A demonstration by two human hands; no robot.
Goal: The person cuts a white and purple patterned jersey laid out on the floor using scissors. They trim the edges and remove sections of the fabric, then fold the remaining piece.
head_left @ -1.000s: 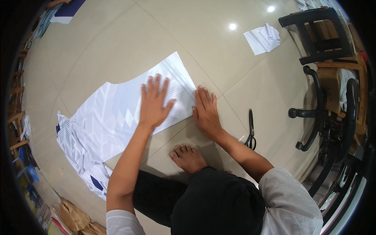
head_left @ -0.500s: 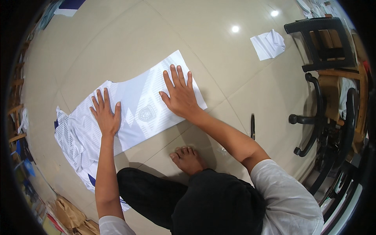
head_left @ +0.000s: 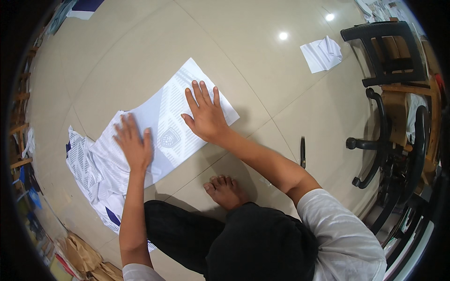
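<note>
A white fabric piece (head_left: pixel 174 122) with grey stripes and a grey crest lies spread on the tiled floor in front of me. My right hand (head_left: pixel 205 115) rests flat on its smoother right part, fingers extended. Farther left, my left hand (head_left: pixel 134 144) is laid on the same fabric, fingers spread and slightly blurred. Beside that hand, more patterned white fabric (head_left: pixel 89 164) with small dark blue patches is bunched in loose folds. Whether the bunched cloth and the flat piece are joined cannot be made out.
A black pointed tool (head_left: pixel 302 152) lies to the right of my right forearm. Beyond it are a black plastic stool (head_left: pixel 386 51) and a black chair base (head_left: pixel 378 140). A folded white cloth (head_left: pixel 321 55) lies at the far right, brown paper (head_left: pixel 82 253) at the near left.
Both hands have shifted: the left slightly right and nearer, the right a little to the left. The flat fabric has turned and slid left under them, with more folds around the left hand.
</note>
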